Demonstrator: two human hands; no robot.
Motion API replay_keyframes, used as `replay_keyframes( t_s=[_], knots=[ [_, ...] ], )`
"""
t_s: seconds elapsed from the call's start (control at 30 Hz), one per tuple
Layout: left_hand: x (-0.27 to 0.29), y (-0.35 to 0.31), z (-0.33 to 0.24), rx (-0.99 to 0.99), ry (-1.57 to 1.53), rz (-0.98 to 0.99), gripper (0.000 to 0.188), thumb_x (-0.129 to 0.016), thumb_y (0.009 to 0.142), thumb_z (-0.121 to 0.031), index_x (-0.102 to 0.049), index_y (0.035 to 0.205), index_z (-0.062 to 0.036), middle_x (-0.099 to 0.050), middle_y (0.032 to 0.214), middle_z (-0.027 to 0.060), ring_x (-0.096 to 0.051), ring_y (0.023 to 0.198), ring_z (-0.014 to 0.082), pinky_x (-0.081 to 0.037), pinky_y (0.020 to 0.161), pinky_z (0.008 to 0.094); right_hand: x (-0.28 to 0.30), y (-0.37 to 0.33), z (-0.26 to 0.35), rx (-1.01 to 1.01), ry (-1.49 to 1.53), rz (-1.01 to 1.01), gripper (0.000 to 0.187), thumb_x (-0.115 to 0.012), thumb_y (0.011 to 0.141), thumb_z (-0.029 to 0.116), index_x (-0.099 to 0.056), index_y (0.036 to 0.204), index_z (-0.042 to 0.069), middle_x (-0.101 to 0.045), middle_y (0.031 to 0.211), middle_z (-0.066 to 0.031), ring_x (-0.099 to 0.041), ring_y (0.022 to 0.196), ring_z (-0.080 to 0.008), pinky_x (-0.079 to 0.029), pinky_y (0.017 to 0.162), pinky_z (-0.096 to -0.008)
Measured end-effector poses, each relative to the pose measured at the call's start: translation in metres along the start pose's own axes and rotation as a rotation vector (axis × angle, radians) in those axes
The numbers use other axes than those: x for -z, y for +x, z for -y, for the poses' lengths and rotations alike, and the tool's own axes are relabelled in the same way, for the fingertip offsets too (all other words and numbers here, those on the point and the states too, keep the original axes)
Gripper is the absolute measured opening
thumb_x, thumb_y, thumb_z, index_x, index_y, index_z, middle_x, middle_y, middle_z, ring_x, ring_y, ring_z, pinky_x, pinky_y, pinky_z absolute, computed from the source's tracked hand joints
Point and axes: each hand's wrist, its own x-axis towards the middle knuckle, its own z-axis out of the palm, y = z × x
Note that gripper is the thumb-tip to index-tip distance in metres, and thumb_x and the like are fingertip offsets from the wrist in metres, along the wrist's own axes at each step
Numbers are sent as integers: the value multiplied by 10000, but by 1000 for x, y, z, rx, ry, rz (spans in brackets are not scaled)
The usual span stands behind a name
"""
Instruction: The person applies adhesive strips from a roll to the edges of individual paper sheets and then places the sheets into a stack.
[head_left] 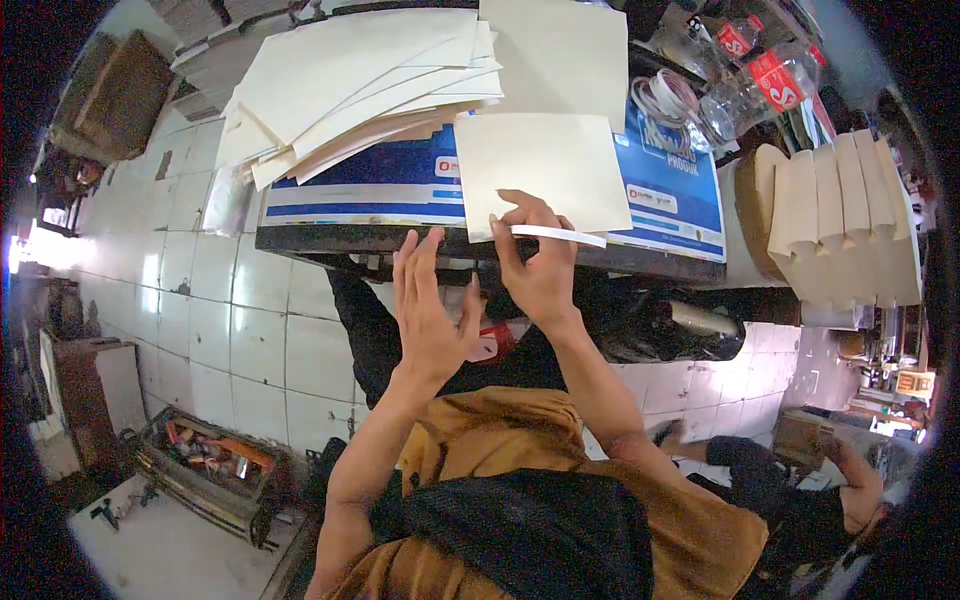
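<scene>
A cream sheet of card (545, 170) lies on the blue and white printed table top (375, 190), its near edge at the table's front. My right hand (535, 260) pinches a thin white strip (560, 235) along that near edge. My left hand (430, 310) is raised just in front of the table edge, fingers spread and holding nothing. A fanned pile of cream sheets (350, 85) rests on the table to the left of the single sheet.
Another cream sheet (555, 50) lies at the back. Clear plastic bottles (750, 85) with red labels and a coil of wire (665, 100) sit at the right. Stacked cream folded pieces (845, 215) stand on a round stool. A tray of tools (210, 460) sits on the tiled floor (230, 310). Another person (830, 490) crouches at lower right.
</scene>
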Motion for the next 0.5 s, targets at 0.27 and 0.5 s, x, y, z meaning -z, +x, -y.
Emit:
replay_keyframes(
  t_s=[0.27, 0.5],
  knots=[
    [-7, -2, 1, -45, -40, 45, 753, -718, 837, -79, -378, 1498, 43, -476, 1506, 196, -388, 1434, 456, -263, 1190, 599, -2, -2, 0, 32, -148, 2, 406, -715, 909, 110, -620, 1302, 147, -708, 885, -26, -639, 905, -242, -406, 924, -423],
    [-12, -1, -1, -42, 14, 72, 771, -736, 840, -105, -373, 1508, 27, -481, 1518, 146, -343, 1470, 429, -223, 1206, 606, 3, -1, -4, 23, -42, 2, 407, -723, 911, 102, -621, 1302, 148, -704, 898, -15, -651, 896, -215, -395, 923, -404]
  ],
)
